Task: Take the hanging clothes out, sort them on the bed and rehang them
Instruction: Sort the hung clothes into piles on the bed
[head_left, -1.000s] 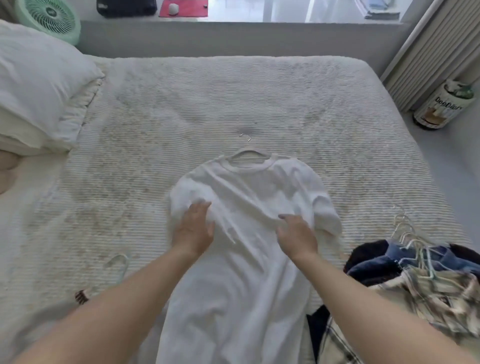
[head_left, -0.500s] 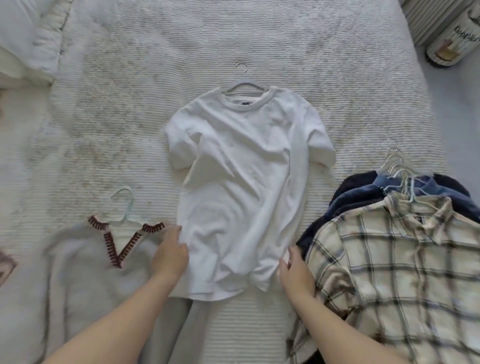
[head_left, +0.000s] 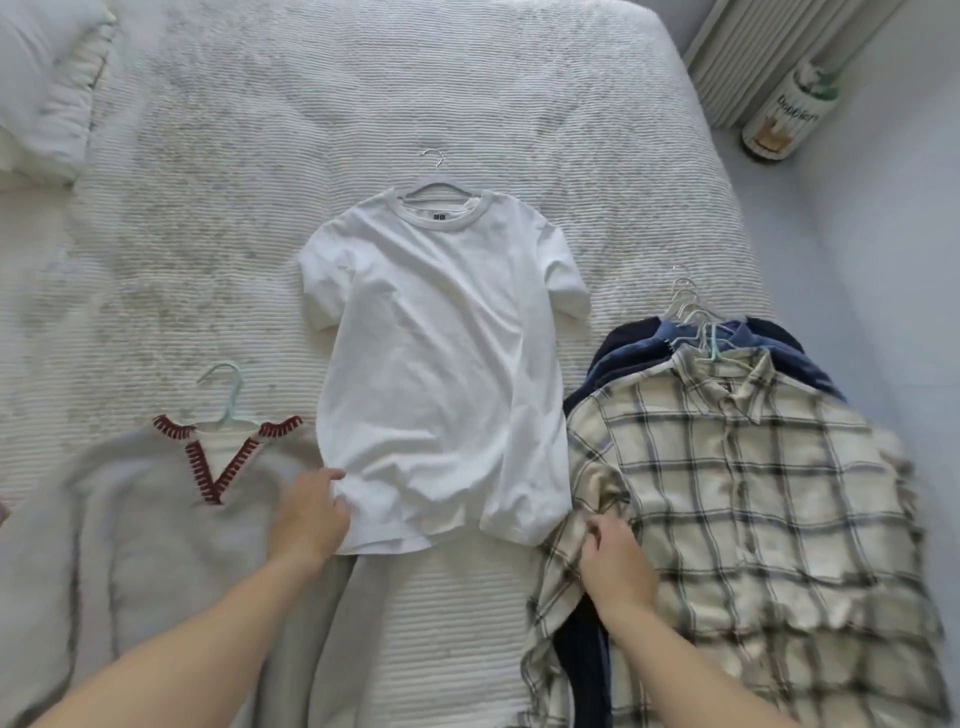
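Left hand (head_left: 310, 512) rests at lower left hem corner of white short-sleeved cotton T-shirt (head_left: 441, 364), fingers loosely extended on fabric; whether any hem is pinched, cannot tell. Right hand (head_left: 615, 558) just right of T-shirt's hem, fingers curled, pinching sleeve edge of cream-and-black plaid shirt (head_left: 753, 519). Plaid shirt tops pile of dark blue garments (head_left: 628, 345) on bunched hangers. Left of T-shirt: grey fuzzy sweater with red-stitched V-neck (head_left: 156, 509) on pale green hanger. T-shirt lies flat mid-bed on white hanger (head_left: 434, 182). All on white ribbed bedspread (head_left: 363, 93).
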